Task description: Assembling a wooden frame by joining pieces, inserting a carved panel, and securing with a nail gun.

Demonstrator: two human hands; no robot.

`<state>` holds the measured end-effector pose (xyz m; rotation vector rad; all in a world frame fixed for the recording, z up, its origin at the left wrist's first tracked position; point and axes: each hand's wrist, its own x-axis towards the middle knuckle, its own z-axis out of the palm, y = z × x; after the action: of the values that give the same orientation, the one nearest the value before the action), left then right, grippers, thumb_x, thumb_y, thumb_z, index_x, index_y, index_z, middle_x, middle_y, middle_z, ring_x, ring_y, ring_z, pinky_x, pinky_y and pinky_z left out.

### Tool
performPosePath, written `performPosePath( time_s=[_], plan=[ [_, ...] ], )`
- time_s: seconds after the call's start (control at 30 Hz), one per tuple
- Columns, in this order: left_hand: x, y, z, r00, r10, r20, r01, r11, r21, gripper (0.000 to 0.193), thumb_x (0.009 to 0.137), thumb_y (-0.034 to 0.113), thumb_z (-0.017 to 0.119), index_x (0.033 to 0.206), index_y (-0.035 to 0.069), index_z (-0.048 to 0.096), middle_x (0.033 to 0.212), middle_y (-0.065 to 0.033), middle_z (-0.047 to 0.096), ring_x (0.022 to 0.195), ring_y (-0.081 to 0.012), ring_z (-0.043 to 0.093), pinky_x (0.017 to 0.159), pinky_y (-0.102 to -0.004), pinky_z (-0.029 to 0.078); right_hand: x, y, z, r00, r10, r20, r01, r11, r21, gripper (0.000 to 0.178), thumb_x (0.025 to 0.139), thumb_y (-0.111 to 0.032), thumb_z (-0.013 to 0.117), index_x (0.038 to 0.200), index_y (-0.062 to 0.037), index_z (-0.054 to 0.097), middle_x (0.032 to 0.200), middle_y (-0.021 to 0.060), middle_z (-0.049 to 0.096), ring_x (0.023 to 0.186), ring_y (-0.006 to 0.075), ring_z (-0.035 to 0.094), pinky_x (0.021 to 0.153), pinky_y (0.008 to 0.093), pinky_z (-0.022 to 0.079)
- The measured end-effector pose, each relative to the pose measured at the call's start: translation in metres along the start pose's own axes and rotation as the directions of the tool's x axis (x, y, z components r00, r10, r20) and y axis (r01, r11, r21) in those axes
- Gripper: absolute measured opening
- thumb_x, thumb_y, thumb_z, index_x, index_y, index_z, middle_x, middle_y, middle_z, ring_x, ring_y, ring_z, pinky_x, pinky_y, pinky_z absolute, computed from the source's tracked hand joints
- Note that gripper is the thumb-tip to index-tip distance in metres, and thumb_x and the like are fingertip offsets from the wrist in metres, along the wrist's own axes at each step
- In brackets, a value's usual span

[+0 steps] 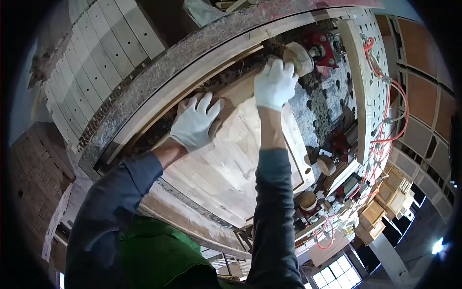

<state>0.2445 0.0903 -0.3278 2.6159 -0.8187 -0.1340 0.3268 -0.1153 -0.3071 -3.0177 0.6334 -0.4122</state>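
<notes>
A pale wooden panel (216,166) of joined boards lies flat on the worktable in front of me. Along its far edge runs a darker wooden strip (237,92). My left hand (194,121), in a white glove, rests on this far edge with its fingers spread. At the strip's right end my gloved right hand (275,84) has its fingers curled down over the wood; their tips are partly hidden. Just beyond it sits a round wooden clamp pad (298,59) on a red metal mount (323,57). A side rail with holes (299,151) borders the panel's right side.
A long wooden fence (159,103) lines the table's far side. Drilled pale boards (103,45) are stacked beyond it. More round pads (326,165) stand right of the panel, near red air hoses (403,111) and an upright wooden bar (353,91).
</notes>
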Motion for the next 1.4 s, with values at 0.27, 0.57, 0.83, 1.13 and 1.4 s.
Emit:
performPosePath(
  time_s=[0.27, 0.57, 0.83, 1.13, 1.4],
  plan=[
    [0.007, -0.005, 0.002, 0.999, -0.029, 0.04, 0.03, 0.999, -0.029, 0.057, 0.092, 0.034, 0.063, 0.144, 0.015, 0.051, 0.145, -0.0202, 0.049, 0.115, -0.0396, 0.053, 0.089, -0.0534, 0.044, -0.003, 0.006, 0.015, 0.996, -0.083, -0.014, 0.083, 0.997, 0.0, 0.013, 0.084, -0.017, 0.066, 0.093, -0.0078, 0.066, 0.103, 0.017, 0.058, 0.088, 0.0409, 0.058, 0.067, 0.0507, 0.055],
    [-0.013, -0.004, 0.006, 0.999, 0.008, 0.047, -0.007, 1.0, -0.026, 0.056, 0.094, 0.035, 0.06, 0.145, 0.013, 0.05, 0.146, -0.0211, 0.049, 0.115, -0.0407, 0.054, 0.089, -0.0531, 0.044, -0.049, 0.023, 0.004, 0.992, -0.122, 0.044, 0.121, 0.992, 0.025, 0.012, 0.084, -0.015, 0.065, 0.095, -0.0087, 0.066, 0.104, 0.0171, 0.058, 0.09, 0.042, 0.057, 0.07, 0.052, 0.055],
    [0.004, -0.006, -0.005, 0.999, 0.022, 0.024, -0.021, 0.998, -0.054, 0.055, 0.095, 0.035, 0.059, 0.145, 0.013, 0.051, 0.147, -0.0213, 0.049, 0.115, -0.0413, 0.053, 0.089, -0.0531, 0.045, -0.008, 0.005, -0.001, 0.998, -0.061, 0.006, 0.06, 0.997, 0.052, 0.012, 0.086, -0.017, 0.066, 0.095, -0.0107, 0.067, 0.102, 0.0149, 0.059, 0.087, 0.0425, 0.057, 0.072, 0.0534, 0.054],
    [0.003, -0.006, -0.006, 1.0, -0.004, 0.012, 0.005, 0.999, -0.045, 0.058, 0.09, 0.035, 0.064, 0.142, 0.013, 0.053, 0.143, -0.0209, 0.052, 0.111, -0.0409, 0.055, 0.091, -0.0533, 0.044, -0.024, 0.021, 0.009, 0.987, -0.159, 0.012, 0.159, 0.987, 0.022, 0.014, 0.084, -0.015, 0.066, 0.096, -0.0087, 0.066, 0.107, 0.0151, 0.058, 0.09, 0.0404, 0.056, 0.067, 0.0506, 0.055],
    [-0.006, -0.008, 0.001, 0.998, -0.025, 0.055, 0.026, 0.999, -0.031, 0.058, 0.091, 0.035, 0.063, 0.143, 0.013, 0.051, 0.142, -0.0204, 0.052, 0.111, -0.0396, 0.054, 0.091, -0.0521, 0.044, -0.058, 0.065, -0.072, 0.62, 0.383, 0.685, -0.738, -0.013, 0.675, 0.045, 0.1, -0.046, 0.065, 0.118, -0.0048, 0.069, 0.097, 0.0078, 0.074, 0.056, 0.0144, 0.059, 0.048, 0.0278, 0.047]
  ],
)
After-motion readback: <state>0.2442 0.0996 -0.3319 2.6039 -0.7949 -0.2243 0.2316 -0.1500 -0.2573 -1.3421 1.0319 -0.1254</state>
